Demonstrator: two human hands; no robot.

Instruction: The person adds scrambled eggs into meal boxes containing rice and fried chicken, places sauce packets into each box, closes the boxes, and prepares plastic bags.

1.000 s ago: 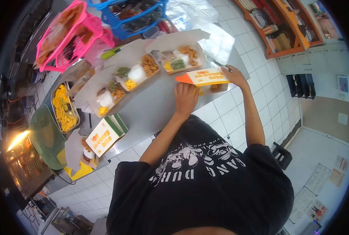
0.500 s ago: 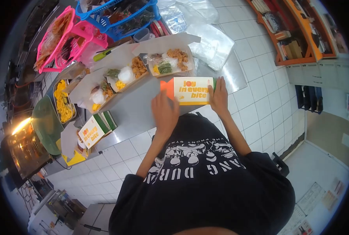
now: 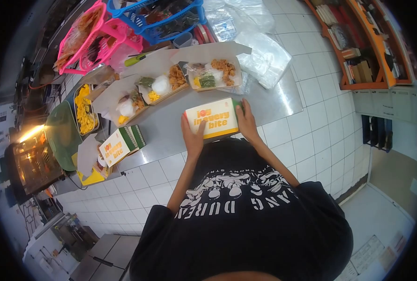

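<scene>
Bright, cool light fills the kitchen, with white glare on the metal tabletop and plastic bags. A warm lamp glows at left. Fisheye distortion bends the edges into black corners.

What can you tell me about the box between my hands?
The box looks like printed cardboard: white lid reading "joy in every bite" in orange, yellow front edge, green right end. It appears closed and sits slightly turned at the metal counter, your left hand on its left end, your right hand on its right.
</scene>
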